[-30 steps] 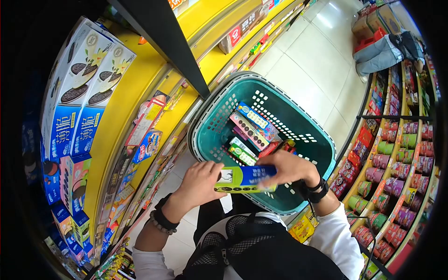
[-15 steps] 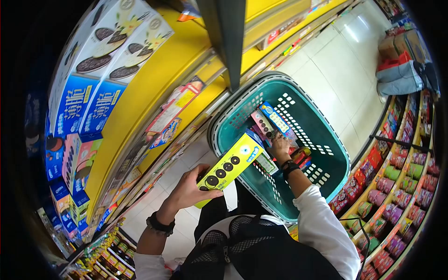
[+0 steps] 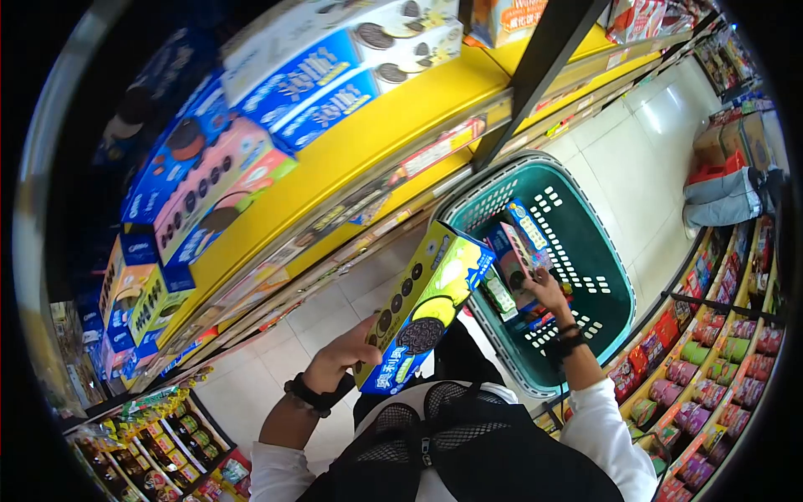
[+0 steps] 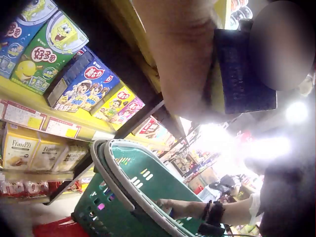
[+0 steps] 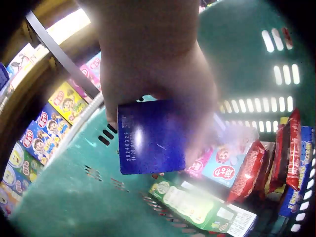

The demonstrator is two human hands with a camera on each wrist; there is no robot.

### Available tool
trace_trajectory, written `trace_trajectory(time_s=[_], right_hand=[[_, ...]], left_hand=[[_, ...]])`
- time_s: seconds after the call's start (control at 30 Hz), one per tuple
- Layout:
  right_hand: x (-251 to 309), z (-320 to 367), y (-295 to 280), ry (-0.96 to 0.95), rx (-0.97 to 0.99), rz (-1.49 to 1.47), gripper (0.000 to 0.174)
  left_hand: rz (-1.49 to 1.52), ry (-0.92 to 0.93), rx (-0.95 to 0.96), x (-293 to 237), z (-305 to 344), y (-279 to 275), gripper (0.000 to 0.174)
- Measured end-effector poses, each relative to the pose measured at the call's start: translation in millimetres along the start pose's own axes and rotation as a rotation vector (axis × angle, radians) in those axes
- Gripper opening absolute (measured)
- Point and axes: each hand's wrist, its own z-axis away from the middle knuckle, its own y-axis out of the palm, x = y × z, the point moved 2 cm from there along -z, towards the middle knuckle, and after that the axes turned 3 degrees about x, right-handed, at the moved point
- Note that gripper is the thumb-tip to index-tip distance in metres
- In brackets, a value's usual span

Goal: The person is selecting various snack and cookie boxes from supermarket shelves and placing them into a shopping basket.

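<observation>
My left hand (image 3: 343,347) grips the lower end of a long yellow-green and blue Oreo cookie box (image 3: 428,309), tilted in front of my body. The box's dark blue end (image 4: 244,74) shows beside the hand in the left wrist view. Down inside the green basket (image 3: 615,243), my right hand (image 3: 548,293) holds a pink cookie box (image 3: 517,251) by one end. That box's blue end (image 5: 150,138), printed with a date, sits between thumb and fingers in the right wrist view. Beneath it lie a green carton (image 5: 197,207) and red packets (image 5: 247,173).
Yellow shelves (image 3: 393,121) with more cookie boxes (image 3: 217,184) run along the left. On the right, a rack (image 3: 694,393) carries rows of colourful tubs. Past the basket is tiled floor (image 3: 615,142), with a seated or crouched person's grey-clad legs (image 3: 723,197) further back.
My right hand has left the yellow-green box, reached into the basket and gripped the pink box, which now stands more steeply. The left hand has turned its box upward. The view has swung leftward.
</observation>
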Motion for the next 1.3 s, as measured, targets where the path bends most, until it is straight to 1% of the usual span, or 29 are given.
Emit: trace_trajectory(time_s=[0.03, 0.07, 0.1, 0.13, 0.2, 0.23, 0.27, 0.3, 0.33, 0.4, 0.43, 0.53, 0.57, 0.67, 0.7, 0.73, 0.77, 0.8, 0.87, 0.9, 0.93, 0.97, 1.0, 1.03, 1.07, 1.1, 1.17, 1.23, 1.3], right_hand=[[-11, 6, 0, 0.005, 0.034, -0.129, 0.054], [-6, 18, 4, -0.045, -0.018, -0.373, 0.045], [-2, 31, -1, 0.0, -0.022, -0.345, 0.044], [29, 57, -7, 0.047, -0.022, -0.317, 0.042], [54, 88, -1, -0.064, -0.166, -0.345, 0.039], [69, 105, 1, -0.087, -0.17, -0.294, 0.038], [74, 114, 6, -0.15, -0.18, -0.357, 0.034], [79, 126, 12, -0.159, -0.222, -0.332, 0.031], [98, 143, 16, -0.169, -0.264, -0.306, 0.028], [119, 167, 31, -0.172, -0.311, -0.407, 0.022], [122, 173, 39, -0.215, -0.307, -0.464, 0.02], [136, 190, 57, -0.205, -0.306, -0.496, 0.021], [144, 196, 62, -0.208, -0.301, -0.493, 0.021], [174, 209, 78, -0.241, -0.24, -0.516, 0.022], [181, 212, 82, -0.255, -0.24, -0.488, 0.022], [184, 212, 85, -0.271, -0.233, -0.458, 0.022], [177, 207, 86, -0.286, -0.158, -0.471, 0.028], [147, 196, 90, -0.192, -0.271, -0.567, 0.039], [155, 194, 90, -0.21, -0.104, -0.584, 0.052], [166, 193, 88, -0.246, 0.045, -0.562, 0.056], [149, 185, 87, -0.193, -0.022, -0.545, 0.06], [148, 183, 89, -0.219, -0.024, -0.515, 0.059], [149, 182, 88, -0.244, -0.028, -0.483, 0.059], [177, 195, 90, -0.194, -0.007, -0.467, 0.061], [172, 192, 88, -0.176, -0.019, -0.44, 0.063], [170, 188, 87, -0.181, 0.03, -0.474, 0.063], [173, 183, 87, -0.185, 0.095, -0.501, 0.063], [181, 182, 90, -0.242, 0.203, -0.507, 0.063], [190, 186, 94, -0.247, 0.225, -0.489, 0.061]], left_hand=[[-0.045, -0.031, -0.005, 8, 11, -9, 0.093], [-0.054, -0.021, 0.006, 5, 20, -4, 0.093], [-0.051, 0.034, 0.03, 0, 26, 4, 0.089], [-0.045, 0.086, 0.051, -4, 36, 13, 0.086], [-0.064, 0.119, 0.034, -7, 61, 20, 0.087], [0.005, 0.132, 0.014, -6, 73, 21, 0.087], [0.078, 0.145, -0.007, -4, 88, 19, 0.087], [0.165, 0.141, 0.044, 2, 99, 7, 0.092], [0.156, 0.153, 0.047, 5, 112, -2, 0.092], [0.188, 0.152, 0.083, 9, 138, -14, 0.097], [0.179, 0.145, 0.072, 8, 149, -16, 0.107], [0.187, 0.207, 0.145, 15, 177, -28, 0.114], [0.177, 0.218, 0.121, 16, 181, -31, 0.117], [0.183, 0.222, 0.156, 14, 197, -34, 0.116], [0.197, 0.262, 0.108, 15, 199, -35, 0.109], [0.2, 0.282, 0.094, 16, 201, -35, 0.109], [0.217, 0.327, 0.168, 16, 203, -34, 0.095], [0.231, 0.378, 0.236, 15, 207, -33, 0.081], [0.305, 0.378, 0.214, 21, 208, -33, 0.075], [0.3, 0.381, 0.18, 24, 210, -32, 0.074], [0.297, 0.378, 0.147, 25, 211, -28, 0.073], [0.288, 0.385, 0.082, 28, 213, -25, 0.073], [0.282, 0.404, 0.071, 33, 213, -27, 0.071], [0.286, 0.409, 0.019, 37, 215, -27, 0.07], [0.289, 0.414, -0.033, 40, 218, -26, 0.07], [0.291, 0.432, -0.049, 42, 222, -22, 0.07], [0.291, 0.454, -0.17, 43, 233, -7, 0.066], [0.26, 0.476, -0.218, 48, 245, 0, 0.067], [0.241, 0.492, -0.278, 52, 257, 5, 0.067]])
